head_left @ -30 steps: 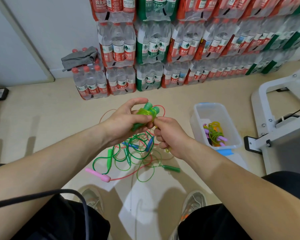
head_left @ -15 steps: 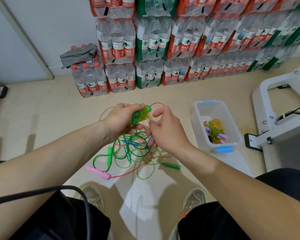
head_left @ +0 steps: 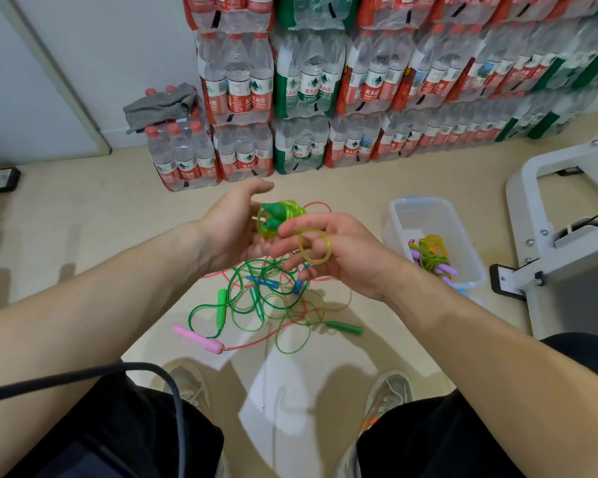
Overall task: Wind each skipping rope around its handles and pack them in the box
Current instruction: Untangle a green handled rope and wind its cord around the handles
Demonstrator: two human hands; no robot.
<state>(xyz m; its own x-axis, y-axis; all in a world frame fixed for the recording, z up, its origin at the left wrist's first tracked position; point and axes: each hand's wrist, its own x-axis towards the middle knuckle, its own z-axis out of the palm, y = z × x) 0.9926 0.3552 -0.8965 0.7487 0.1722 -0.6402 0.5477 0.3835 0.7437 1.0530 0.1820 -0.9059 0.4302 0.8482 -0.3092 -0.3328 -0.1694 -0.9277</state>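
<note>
The left hand lies wide, cradling a yellow-green skipping rope wound on its green handles. The right hand, fingers straight, wears the rope's last loop. Left of the clear box, loose ropes tangle on the floor. Inside the box lie wound ropes with purple handles.

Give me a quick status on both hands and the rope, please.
Left hand cradles the green handles, rope mostly wound. Right hand carries a loose yellow-green loop over its fingers. Nothing blocks the box; tangled ropes wait on the floor.
</note>
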